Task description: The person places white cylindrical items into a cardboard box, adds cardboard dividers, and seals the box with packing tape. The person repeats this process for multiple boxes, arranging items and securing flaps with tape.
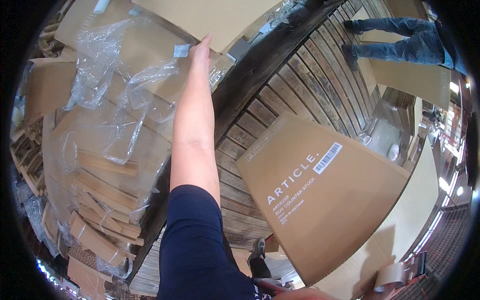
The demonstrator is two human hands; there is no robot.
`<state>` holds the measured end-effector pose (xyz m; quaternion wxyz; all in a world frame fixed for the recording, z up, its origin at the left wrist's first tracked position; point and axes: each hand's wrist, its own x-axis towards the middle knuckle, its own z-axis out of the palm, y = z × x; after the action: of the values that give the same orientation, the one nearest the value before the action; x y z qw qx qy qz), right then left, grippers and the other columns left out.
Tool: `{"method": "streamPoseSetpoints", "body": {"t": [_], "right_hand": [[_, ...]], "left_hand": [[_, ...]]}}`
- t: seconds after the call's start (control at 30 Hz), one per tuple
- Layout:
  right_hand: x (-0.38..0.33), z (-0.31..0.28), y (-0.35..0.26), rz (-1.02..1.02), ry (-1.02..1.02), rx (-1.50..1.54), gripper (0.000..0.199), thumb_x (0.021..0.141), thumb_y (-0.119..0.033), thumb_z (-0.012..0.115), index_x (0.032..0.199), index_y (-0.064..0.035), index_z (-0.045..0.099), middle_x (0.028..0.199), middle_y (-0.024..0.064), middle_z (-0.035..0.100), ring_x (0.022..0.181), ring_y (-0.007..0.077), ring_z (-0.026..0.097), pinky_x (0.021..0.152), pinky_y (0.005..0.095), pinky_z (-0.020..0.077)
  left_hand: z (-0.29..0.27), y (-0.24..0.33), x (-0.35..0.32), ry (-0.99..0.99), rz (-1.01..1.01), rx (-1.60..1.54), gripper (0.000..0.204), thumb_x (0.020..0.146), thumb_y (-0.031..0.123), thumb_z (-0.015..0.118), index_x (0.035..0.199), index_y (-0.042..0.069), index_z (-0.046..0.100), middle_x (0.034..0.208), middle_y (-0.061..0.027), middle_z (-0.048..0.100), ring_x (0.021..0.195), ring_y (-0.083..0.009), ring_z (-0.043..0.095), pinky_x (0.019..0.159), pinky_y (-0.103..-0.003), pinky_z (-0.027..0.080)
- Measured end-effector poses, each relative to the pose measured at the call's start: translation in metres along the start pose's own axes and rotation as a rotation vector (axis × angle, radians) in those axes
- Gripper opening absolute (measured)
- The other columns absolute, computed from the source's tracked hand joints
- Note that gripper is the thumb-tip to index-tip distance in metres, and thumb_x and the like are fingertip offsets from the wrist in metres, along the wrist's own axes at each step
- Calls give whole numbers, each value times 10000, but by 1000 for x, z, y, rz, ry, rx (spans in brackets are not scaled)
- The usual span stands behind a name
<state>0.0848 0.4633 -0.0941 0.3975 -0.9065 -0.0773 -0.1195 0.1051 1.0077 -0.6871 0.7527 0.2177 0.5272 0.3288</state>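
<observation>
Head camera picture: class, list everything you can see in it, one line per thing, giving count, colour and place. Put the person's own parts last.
Flat cardboard sheet: one, tan, top centre, touched by the raised hand.
Cardboard pile: many flattened pieces, brown, left side.
Clear plastic wrap: several crumpled pieces, see-through, draped over the pile at upper left.
Printed cardboard box: one, brown with white print, right of centre.
Wooden plank floor: dark brown, centre to upper right.
Other person's legs: two, in blue jeans, top right.
Tape roll: one, beige, bottom right.
Left hand: reaching up, fingertips on the sheet's edge; bare forearm, dark blue sleeve.
Right hand: bottom right edge at the tape roll, mostly cut off.
</observation>
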Motion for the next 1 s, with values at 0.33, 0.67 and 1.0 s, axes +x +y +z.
{"method": "streamPoseSetpoints", "body": {"t": [0.33,0.67,1.0], "right_hand": [[-25,-73,-8,14,-58,65,676,997,-358,654,1501,19,408,1406,171,572,1156,235,631,1012,413,517],[-17,-97,-35,-86,-290,286,502,923,-199,769,1352,-16,581,1189,172,696,1113,299,702,970,388,551],[-95,-208,-54,248,-688,1492,432,986,-23,580,1418,-24,574,1194,52,711,1125,173,664,1000,365,536]], "left_hand": [[-13,97,-311,-413,-369,-223,451,1085,218,489,1483,7,460,1460,-164,586,1340,-343,575,1117,-650,452],[-111,275,-587,-338,-81,49,421,1105,269,497,1462,51,542,1387,-110,664,1192,-265,675,844,-507,603],[41,309,-795,-1032,38,380,490,1086,275,543,1497,13,499,1479,-149,597,1266,-327,639,932,-510,604]]}}
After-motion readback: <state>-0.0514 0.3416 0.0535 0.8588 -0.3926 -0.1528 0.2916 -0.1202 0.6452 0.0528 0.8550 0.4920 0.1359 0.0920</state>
